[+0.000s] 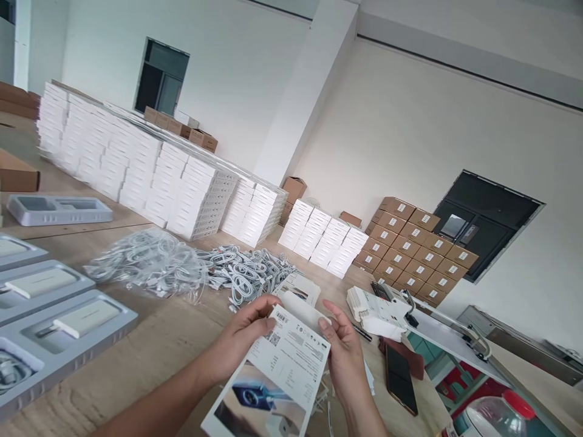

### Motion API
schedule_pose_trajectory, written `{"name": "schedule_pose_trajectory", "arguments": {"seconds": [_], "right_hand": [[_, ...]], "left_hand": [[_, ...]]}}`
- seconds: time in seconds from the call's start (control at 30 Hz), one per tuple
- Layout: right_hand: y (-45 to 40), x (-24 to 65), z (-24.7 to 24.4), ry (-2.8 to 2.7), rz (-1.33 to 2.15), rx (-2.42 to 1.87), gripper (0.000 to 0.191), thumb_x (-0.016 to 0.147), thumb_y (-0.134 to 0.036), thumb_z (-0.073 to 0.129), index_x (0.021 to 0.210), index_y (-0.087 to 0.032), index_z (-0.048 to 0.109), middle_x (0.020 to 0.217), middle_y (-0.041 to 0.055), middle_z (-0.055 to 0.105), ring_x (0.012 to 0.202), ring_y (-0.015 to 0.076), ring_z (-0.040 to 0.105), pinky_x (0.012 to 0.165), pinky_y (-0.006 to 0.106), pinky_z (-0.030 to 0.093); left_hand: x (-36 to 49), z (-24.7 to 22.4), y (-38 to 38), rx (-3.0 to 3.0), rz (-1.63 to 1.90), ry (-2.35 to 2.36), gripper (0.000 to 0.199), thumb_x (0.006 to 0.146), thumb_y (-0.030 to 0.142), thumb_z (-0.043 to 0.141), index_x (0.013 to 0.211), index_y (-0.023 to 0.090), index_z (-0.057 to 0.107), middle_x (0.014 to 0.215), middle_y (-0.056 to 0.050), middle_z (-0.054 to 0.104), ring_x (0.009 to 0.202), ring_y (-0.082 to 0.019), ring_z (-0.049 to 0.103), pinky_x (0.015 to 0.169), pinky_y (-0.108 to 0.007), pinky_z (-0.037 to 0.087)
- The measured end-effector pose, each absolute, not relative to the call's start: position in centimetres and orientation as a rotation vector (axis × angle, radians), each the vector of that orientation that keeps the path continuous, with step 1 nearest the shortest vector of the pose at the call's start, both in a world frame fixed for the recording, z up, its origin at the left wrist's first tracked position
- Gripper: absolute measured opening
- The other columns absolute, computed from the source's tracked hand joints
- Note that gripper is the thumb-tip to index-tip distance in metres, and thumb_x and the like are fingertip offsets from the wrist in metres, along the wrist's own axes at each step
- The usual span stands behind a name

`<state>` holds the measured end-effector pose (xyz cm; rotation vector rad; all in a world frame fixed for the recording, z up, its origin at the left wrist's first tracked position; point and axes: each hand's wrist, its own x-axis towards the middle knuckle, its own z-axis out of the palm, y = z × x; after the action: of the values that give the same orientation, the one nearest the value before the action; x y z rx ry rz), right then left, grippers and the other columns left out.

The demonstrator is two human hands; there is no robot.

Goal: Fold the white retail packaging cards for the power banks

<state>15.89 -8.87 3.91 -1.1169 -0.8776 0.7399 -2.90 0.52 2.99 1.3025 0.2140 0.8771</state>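
Observation:
A white printed box [277,388] with a barcode, a QR code and a picture of a phone lens is held in front of me, tilted. Its top end has a white flap standing up. My left hand [246,337] pinches the upper left edge, thumb on the printed face. On the upper right edge, my right hand [341,340] grips with its thumb, the index finger reaching past the flap. Just beyond the box lie another printed box [300,288] and a heap of grey-white cables [255,270]. The box's back and the fingers behind it are hidden.
Grey trays [104,334] with white chargers stand at the left, near bagged cables [146,261]. White box stacks [150,164] line the table's back. A stack of printed cartons [378,312], a phone [401,379] and a red-lidded jar [496,416] are at the right.

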Motion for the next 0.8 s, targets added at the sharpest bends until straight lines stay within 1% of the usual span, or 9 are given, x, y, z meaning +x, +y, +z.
{"name": "schedule_pose_trajectory", "arguments": {"seconds": [0.03, 0.07, 0.2, 0.33, 0.4, 0.5, 0.6, 0.67, 0.8], "right_hand": [[-8.9, 16.0, 4.0, -0.895, 0.763, -1.134, 0.052, 0.069, -0.046, 0.080, 0.113, -0.022, 0.066, 0.075, 0.0000, 0.068, 0.068, 0.0189, 0.062, 0.063, 0.029, 0.047], [-9.0, 16.1, 4.1, -0.917, 0.770, -1.164, 0.052, 0.068, -0.045, 0.081, 0.112, -0.022, 0.067, 0.077, 0.0012, 0.070, 0.071, 0.0198, 0.063, 0.065, 0.030, 0.048], [-9.1, 16.5, 4.0, -1.050, 0.613, -1.237, 0.031, 0.069, -0.044, 0.080, 0.090, -0.021, 0.075, 0.085, 0.0033, 0.070, 0.079, 0.0191, 0.062, 0.070, 0.029, 0.048], [-9.1, 17.0, 3.7, -1.143, 0.568, -1.207, 0.025, 0.071, -0.042, 0.079, 0.079, -0.019, 0.076, 0.089, 0.0041, 0.068, 0.080, 0.0171, 0.060, 0.071, 0.026, 0.046], [-9.2, 17.2, 3.6, -1.093, 0.693, -1.174, 0.027, 0.074, -0.043, 0.078, 0.073, -0.017, 0.073, 0.082, 0.0040, 0.068, 0.071, 0.0138, 0.057, 0.064, 0.024, 0.044], [-9.2, 17.0, 3.4, -0.946, 0.939, -1.109, 0.033, 0.071, -0.043, 0.081, 0.064, -0.015, 0.065, 0.062, -0.0003, 0.062, 0.054, 0.0088, 0.046, 0.052, 0.021, 0.035], [-9.1, 16.5, 3.3, -0.868, 1.100, -1.099, 0.036, 0.065, -0.043, 0.085, 0.072, -0.015, 0.064, 0.062, -0.0011, 0.061, 0.054, 0.0094, 0.047, 0.052, 0.021, 0.034], [-9.0, 16.4, 3.2, -0.891, 1.143, -1.121, 0.038, 0.067, -0.047, 0.083, 0.080, -0.015, 0.066, 0.066, 0.0001, 0.064, 0.058, 0.0100, 0.049, 0.055, 0.021, 0.036], [-9.0, 16.6, 3.0, -1.033, 1.027, -1.210, 0.041, 0.074, -0.053, 0.076, 0.082, -0.013, 0.070, 0.068, 0.0015, 0.064, 0.062, 0.0099, 0.049, 0.058, 0.021, 0.036]], "left_hand": [[-2.9, 3.1, 0.5, 1.308, 0.864, 0.212, 0.013, 0.086, 0.027, 0.060, 0.098, 0.023, 0.063, 0.083, 0.001, 0.060, 0.072, -0.016, 0.056, 0.064, -0.025, 0.043], [-3.0, 3.1, 0.4, 1.311, 0.853, 0.211, 0.011, 0.086, 0.027, 0.060, 0.096, 0.022, 0.063, 0.084, 0.000, 0.060, 0.073, -0.017, 0.056, 0.065, -0.025, 0.043], [-3.0, 3.1, 0.4, 1.314, 0.841, 0.220, 0.014, 0.085, 0.026, 0.060, 0.098, 0.023, 0.063, 0.087, 0.000, 0.062, 0.077, -0.017, 0.057, 0.068, -0.026, 0.043], [-3.0, 2.8, 0.5, 1.344, 0.832, 0.227, 0.019, 0.085, 0.026, 0.060, 0.103, 0.024, 0.064, 0.087, 0.000, 0.063, 0.077, -0.017, 0.057, 0.069, -0.026, 0.042], [-2.9, 2.8, 0.5, 1.390, 0.817, 0.230, 0.020, 0.085, 0.026, 0.061, 0.104, 0.024, 0.065, 0.089, 0.000, 0.064, 0.080, -0.018, 0.057, 0.071, -0.026, 0.042], [-2.9, 2.8, 0.2, 1.497, 0.776, 0.218, 0.020, 0.086, 0.027, 0.062, 0.105, 0.024, 0.066, 0.092, 0.000, 0.065, 0.085, -0.018, 0.058, 0.074, -0.026, 0.042], [-3.0, 2.9, 0.0, 1.574, 0.749, 0.191, 0.021, 0.088, 0.028, 0.060, 0.108, 0.024, 0.066, 0.094, 0.000, 0.064, 0.087, -0.018, 0.058, 0.075, -0.026, 0.042], [-3.1, 3.1, 0.0, 1.596, 0.744, 0.181, 0.021, 0.089, 0.028, 0.058, 0.110, 0.025, 0.064, 0.095, 0.001, 0.063, 0.088, -0.018, 0.058, 0.075, -0.027, 0.041], [-3.2, 2.9, 0.2, 1.605, 0.724, 0.161, 0.017, 0.091, 0.029, 0.055, 0.108, 0.024, 0.058, 0.094, 0.001, 0.059, 0.086, -0.017, 0.055, 0.075, -0.028, 0.040]]}}
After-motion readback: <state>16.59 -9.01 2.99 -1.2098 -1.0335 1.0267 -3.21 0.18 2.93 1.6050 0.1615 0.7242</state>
